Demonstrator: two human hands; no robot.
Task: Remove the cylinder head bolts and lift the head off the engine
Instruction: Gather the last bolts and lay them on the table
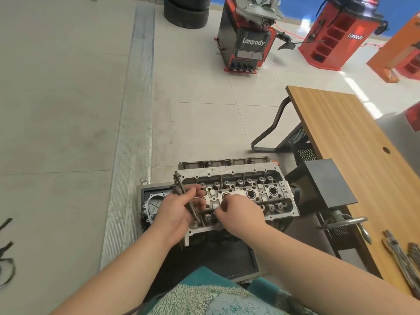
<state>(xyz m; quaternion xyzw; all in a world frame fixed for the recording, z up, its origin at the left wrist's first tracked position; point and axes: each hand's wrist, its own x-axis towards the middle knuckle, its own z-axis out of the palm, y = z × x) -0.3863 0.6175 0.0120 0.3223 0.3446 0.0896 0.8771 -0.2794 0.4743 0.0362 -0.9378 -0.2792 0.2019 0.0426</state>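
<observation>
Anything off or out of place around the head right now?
Nothing looks damaged or spilled. The cylinder head sits square on the engine. Only oddity: the left hand holds loose bolts in its grip rather than setting them down, while the right hand works at the head's near edge.

Surface and material notes

Cylinder head [238, 189] was dull grey cast metal, rough-looking; bolts [185, 196] dark, matt steel. Table [354, 142] showed smooth wood-grain laminate; floor tiles [204, 92] pale, semi-glossy; pliers [400, 255] bare metal.
</observation>
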